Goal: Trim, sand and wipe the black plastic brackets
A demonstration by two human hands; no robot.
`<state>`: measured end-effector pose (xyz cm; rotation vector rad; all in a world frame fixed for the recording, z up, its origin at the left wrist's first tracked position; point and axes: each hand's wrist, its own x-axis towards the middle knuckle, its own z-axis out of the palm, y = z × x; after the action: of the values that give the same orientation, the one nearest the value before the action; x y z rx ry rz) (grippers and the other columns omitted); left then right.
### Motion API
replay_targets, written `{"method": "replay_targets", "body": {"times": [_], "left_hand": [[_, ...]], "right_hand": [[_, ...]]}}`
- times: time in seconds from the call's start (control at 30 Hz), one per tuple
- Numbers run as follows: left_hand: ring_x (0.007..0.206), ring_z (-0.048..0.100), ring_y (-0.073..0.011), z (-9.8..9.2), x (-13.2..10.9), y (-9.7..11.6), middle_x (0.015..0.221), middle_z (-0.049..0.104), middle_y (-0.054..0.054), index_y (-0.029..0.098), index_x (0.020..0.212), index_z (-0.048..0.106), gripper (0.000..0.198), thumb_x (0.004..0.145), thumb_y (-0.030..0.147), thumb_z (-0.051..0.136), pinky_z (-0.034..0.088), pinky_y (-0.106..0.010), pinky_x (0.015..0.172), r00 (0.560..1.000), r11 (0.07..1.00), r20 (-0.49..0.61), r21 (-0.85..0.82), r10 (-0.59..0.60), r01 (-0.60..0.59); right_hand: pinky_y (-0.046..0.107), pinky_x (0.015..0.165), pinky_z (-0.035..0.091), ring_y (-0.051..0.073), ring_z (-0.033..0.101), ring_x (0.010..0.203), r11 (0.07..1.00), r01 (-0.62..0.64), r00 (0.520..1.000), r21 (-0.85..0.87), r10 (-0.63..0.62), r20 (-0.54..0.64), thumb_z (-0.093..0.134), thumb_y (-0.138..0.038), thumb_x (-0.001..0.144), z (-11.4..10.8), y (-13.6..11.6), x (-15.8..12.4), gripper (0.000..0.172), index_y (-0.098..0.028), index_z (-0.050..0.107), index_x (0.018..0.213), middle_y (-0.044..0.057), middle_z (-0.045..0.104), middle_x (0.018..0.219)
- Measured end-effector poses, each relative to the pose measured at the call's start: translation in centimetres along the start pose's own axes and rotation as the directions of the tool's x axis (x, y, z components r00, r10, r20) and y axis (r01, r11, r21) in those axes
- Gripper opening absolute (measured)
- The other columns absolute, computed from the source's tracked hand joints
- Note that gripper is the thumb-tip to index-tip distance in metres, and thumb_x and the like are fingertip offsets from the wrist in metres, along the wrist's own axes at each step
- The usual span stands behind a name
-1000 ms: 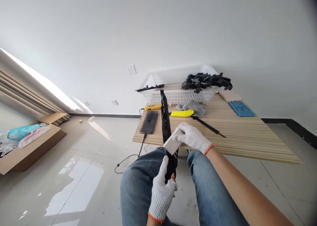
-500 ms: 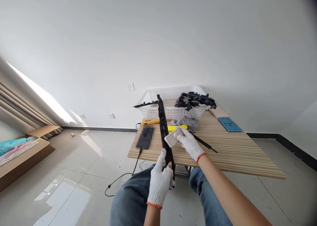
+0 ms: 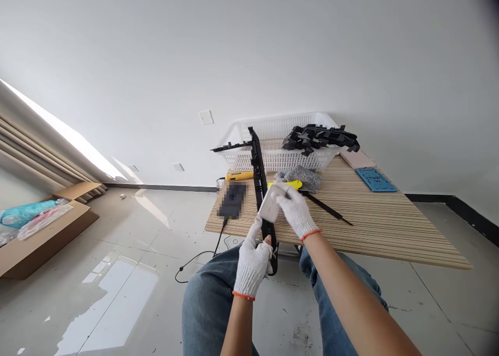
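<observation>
My left hand (image 3: 251, 265), in a white knit glove with an orange cuff, is closed around the lower end of a long black plastic trim piece (image 3: 258, 176). The piece stands up at a slant over the table's front edge. A flat, pale rectangular pad (image 3: 269, 205) is gripped in my gloved right hand (image 3: 292, 208), its edge against or just beside the trim piece; contact is not clear. Just behind that hand lie a yellow-handled tool (image 3: 295, 184) and a grey speckled cloth (image 3: 306, 178). A thin black rod-like tool (image 3: 326, 207) rests to its right.
A white plastic basket (image 3: 268, 162) by the wall holds several black plastic parts (image 3: 317, 137). On the striped table (image 3: 390, 226) are an orange tool (image 3: 239, 176), a blurred dark device (image 3: 233, 200) with a cable, and a blue pad (image 3: 376, 180). A cardboard box (image 3: 50, 236) stands left.
The camera view has tilted down slightly. My right hand has turned the pale pad steeper and brought it closer along the trim piece, while my left hand keeps its hold.
</observation>
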<state>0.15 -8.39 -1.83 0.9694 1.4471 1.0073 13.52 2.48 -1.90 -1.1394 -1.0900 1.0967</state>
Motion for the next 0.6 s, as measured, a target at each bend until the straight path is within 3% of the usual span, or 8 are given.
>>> {"method": "replay_targets", "body": {"times": [0.07,0.17,0.2,0.3,0.33,0.43,0.53,0.6], "left_hand": [[0.034,0.043,-0.0054,0.0,-0.1,0.0,0.054,0.047,0.01,0.019,0.16,0.037,0.079,0.087,0.034,0.063,0.036,-0.015,0.037,1.0,1.0,0.003,0.007,-0.007,0.007],[0.033,0.043,-0.0071,-0.1,-0.3,0.2,0.054,0.048,0.01,0.02,0.162,0.033,0.081,0.088,0.037,0.062,0.034,-0.017,0.033,0.999,0.999,0.018,-0.002,-0.041,0.041],[0.033,0.043,-0.0072,-0.1,-0.4,0.3,0.054,0.048,0.01,0.021,0.162,0.033,0.081,0.088,0.038,0.062,0.035,-0.017,0.032,0.999,0.999,0.017,-0.008,-0.049,0.049],[0.033,0.041,-0.0058,-0.1,-0.5,0.6,0.053,0.045,0.011,0.023,0.161,0.036,0.08,0.087,0.035,0.065,0.037,-0.016,0.034,0.998,0.998,-0.002,-0.016,-0.059,0.059],[0.033,0.04,-0.0056,-0.1,-0.6,0.7,0.052,0.044,0.012,0.022,0.161,0.035,0.081,0.087,0.034,0.065,0.037,-0.016,0.035,0.998,0.998,-0.01,-0.019,-0.066,0.066],[0.032,0.038,-0.0062,0.0,-0.7,0.6,0.051,0.042,0.011,0.019,0.163,0.03,0.083,0.089,0.036,0.062,0.034,-0.016,0.033,0.996,0.996,-0.028,-0.024,-0.083,0.082],[0.033,0.038,-0.005,-0.1,-0.7,0.3,0.054,0.045,0.01,0.02,0.163,0.031,0.082,0.089,0.036,0.062,0.033,-0.016,0.034,0.997,0.998,-0.045,0.004,-0.061,0.062],[0.033,0.038,-0.0048,-0.1,-0.7,0.1,0.055,0.045,0.01,0.021,0.162,0.033,0.081,0.088,0.036,0.063,0.033,-0.015,0.033,0.997,0.998,-0.046,0.007,-0.056,0.056]], "right_hand": [[0.044,0.11,0.048,0.026,0.057,0.131,0.999,0.03,0.997,-0.033,-0.033,-0.071,0.069,-0.044,0.08,-0.2,-0.1,0.2,0.057,-0.021,0.066,0.133,0.011,0.062,0.143],[0.044,0.113,0.045,0.026,0.058,0.131,0.989,0.073,0.977,-0.127,-0.045,0.207,0.072,-0.041,0.08,-0.6,-0.7,0.3,0.056,-0.024,0.067,0.133,0.009,0.064,0.142],[0.045,0.114,0.044,0.026,0.057,0.132,0.983,0.086,0.972,-0.161,-0.047,0.23,0.072,-0.04,0.08,-0.7,-0.9,0.4,0.055,-0.025,0.067,0.133,0.009,0.064,0.142],[0.049,0.12,0.036,0.028,0.051,0.139,0.964,0.079,0.997,-0.254,-0.079,0.011,0.069,-0.038,0.082,-0.6,-1.8,0.2,0.057,-0.024,0.064,0.137,0.01,0.059,0.146],[0.05,0.121,0.035,0.029,0.049,0.141,0.957,0.078,0.997,-0.281,-0.083,-0.007,0.069,-0.037,0.082,-0.5,-2.0,0.0,0.06,-0.023,0.062,0.139,0.011,0.058,0.148],[0.049,0.121,0.034,0.031,0.048,0.142,0.937,0.112,0.986,-0.329,-0.064,0.153,0.074,-0.035,0.078,-0.1,-2.2,-0.4,0.075,-0.025,0.053,0.149,0.01,0.057,0.149],[0.05,0.122,0.033,0.03,0.048,0.143,0.947,0.077,0.997,-0.313,-0.068,0.037,0.069,-0.036,0.082,-0.2,-2.0,-0.6,0.078,-0.027,0.045,0.155,0.009,0.049,0.157],[0.049,0.121,0.035,0.03,0.05,0.141,0.95,0.074,0.995,-0.303,-0.051,0.082,0.068,-0.036,0.083,-0.4,-1.9,-0.6,0.078,-0.028,0.043,0.157,0.008,0.047,0.159]]}}
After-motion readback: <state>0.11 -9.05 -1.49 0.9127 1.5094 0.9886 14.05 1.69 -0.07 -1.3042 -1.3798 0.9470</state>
